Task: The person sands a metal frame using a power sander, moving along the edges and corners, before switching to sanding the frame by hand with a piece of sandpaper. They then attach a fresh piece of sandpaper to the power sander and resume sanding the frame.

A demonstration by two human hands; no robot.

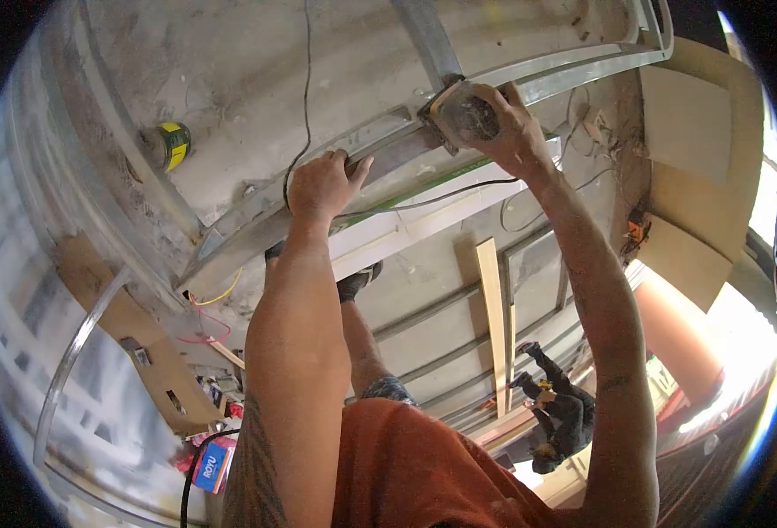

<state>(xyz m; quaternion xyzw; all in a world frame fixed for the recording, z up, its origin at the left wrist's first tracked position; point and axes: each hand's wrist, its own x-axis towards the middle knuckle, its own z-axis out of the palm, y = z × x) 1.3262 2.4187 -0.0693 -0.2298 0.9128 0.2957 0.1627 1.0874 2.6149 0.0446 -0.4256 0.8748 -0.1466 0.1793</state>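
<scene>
My right hand [513, 132] is wrapped around a dusty palm sander [460, 114], whose square pad rests against a grey metal frame [573, 75]. Farther left, my left hand [322, 187] grips the bar of the same frame, fingers curled over its edge and thumb stretched along it. A dark cord [307, 79] runs down past my left wrist. Another cord [441, 198] passes below the frame between my arms. The sander's underside is hidden against the metal.
A can [174, 146] with a yellow and green label stands on the floor at left. Wooden strips [492, 308] lie below the frame. Another person [560, 414] is at lower right. Cardboard sheets [701, 158] lie at right; a blue box [212, 466] sits at lower left.
</scene>
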